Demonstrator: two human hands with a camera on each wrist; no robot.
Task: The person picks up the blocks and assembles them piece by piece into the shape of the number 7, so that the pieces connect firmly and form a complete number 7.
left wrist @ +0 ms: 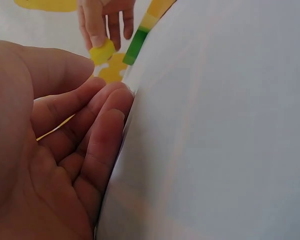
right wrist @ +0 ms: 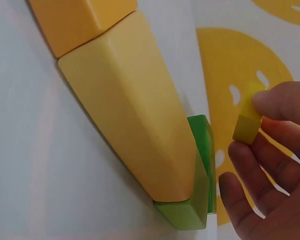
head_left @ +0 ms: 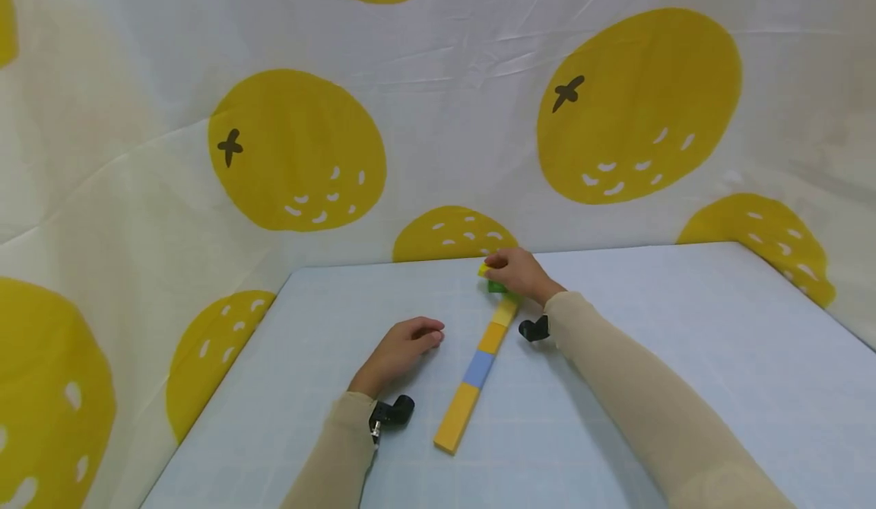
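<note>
My right hand (head_left: 518, 273) pinches a small yellow block (right wrist: 249, 122) between thumb and fingers, just past the far end of a row of blocks. From the near end, the row runs long orange block (head_left: 456, 419), blue block (head_left: 478, 370), orange block (head_left: 492, 338), pale yellow block (head_left: 505, 311). Beyond these come a light green block (right wrist: 185, 217) and a dark green block (right wrist: 202, 135), both partly hidden. Left of the row, my left hand (head_left: 404, 345) rests by the tabletop, fingers loosely bent and holding nothing.
A white cloth printed with large yellow fruit (head_left: 297, 151) hangs behind and beside the table. The pale tabletop (head_left: 650, 303) ends at that cloth. Each wrist wears a small black camera, such as the left camera (head_left: 393, 411).
</note>
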